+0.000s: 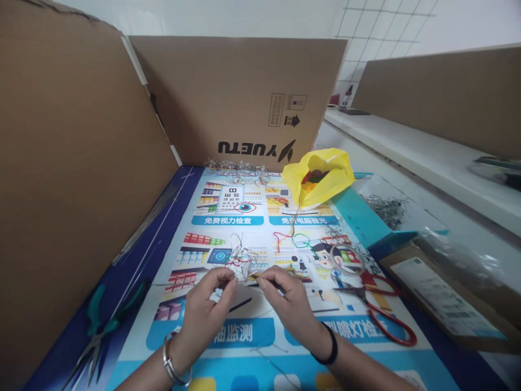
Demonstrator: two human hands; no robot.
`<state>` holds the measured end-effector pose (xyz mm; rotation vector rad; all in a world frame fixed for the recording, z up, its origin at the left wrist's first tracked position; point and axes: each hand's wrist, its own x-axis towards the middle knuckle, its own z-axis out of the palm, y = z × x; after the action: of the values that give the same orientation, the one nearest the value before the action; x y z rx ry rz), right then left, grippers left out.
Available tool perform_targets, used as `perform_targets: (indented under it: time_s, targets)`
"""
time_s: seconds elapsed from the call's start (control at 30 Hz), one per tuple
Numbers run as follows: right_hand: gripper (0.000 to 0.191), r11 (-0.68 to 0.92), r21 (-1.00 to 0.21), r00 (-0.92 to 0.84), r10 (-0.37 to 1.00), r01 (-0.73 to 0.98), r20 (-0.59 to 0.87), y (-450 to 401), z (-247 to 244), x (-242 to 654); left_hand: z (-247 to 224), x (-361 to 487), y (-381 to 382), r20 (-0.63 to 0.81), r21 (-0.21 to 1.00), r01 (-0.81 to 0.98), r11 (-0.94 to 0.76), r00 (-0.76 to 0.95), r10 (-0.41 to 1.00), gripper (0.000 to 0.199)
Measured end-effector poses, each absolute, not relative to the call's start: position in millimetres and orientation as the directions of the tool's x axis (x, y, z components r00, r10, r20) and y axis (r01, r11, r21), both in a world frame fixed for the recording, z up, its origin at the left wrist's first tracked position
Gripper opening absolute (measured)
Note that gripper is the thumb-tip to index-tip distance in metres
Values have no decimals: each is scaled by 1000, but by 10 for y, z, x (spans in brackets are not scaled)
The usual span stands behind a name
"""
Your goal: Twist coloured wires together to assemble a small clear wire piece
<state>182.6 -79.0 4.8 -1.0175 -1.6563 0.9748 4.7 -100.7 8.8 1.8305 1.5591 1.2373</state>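
Observation:
My left hand (214, 301) is closed in a pinch at the middle of the printed mat. A thin wire (247, 284) runs from its fingertips across to my right hand (288, 298), whose thumb and forefinger are also pinched on it. One end of a thin strand sticks out left of my left hand. Just beyond my fingers lies a loose tangle of thin silvery wires (242, 263) with some red strands in it. The exact grip points are too fine to make out.
Green-handled pliers (101, 331) lie at the left; red-handled scissors (372, 304) and a clear tape roll (345, 259) at the right. Behind them stand a yellow bag (325, 187) and a teal box (364, 217) with wire bits. Cardboard panels (228, 98) wall the left and back.

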Motion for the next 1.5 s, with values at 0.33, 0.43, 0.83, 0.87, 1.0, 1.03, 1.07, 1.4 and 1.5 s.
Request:
perform_targets:
  time_s: [0.33,0.43,0.83,0.87,1.0,1.03,1.07,1.4,1.5]
  targets:
    - [15,363,-920,-320,898,151,302,-875,61,1778,94,118,-1028,484,683,588,-433,80,871,9]
    - [19,380,-916,-362,878,129,313,-882,72,1773,109,127,-1046,506,664,572,-481,130,853,14]
    - [24,411,-894,-403,859,178,315,-893,54,1766,37,103,-1006,473,677,569,-466,148,868,12]
    - [23,412,-892,-392,863,185,318,-892,51,1768,31,96,-1003,464,690,565,-452,134,876,10]
    - [12,291,-933,-217,945,212,246,-874,59,1763,15,93,-1001,456,696,575,-430,108,883,5]
    - [11,244,-947,-182,961,209,207,-866,66,1758,13,97,-1003,465,686,577,-444,122,877,4]
    - [11,204,-958,-164,971,201,172,-857,73,1752,13,101,-1004,475,675,576,-460,138,869,4]
    - [12,140,-983,-203,973,120,114,-796,30,1791,20,63,-997,459,662,617,-426,116,881,4]
    - [11,97,-989,-194,978,107,75,-788,15,1791,-12,51,-1007,519,589,637,-497,173,837,10]
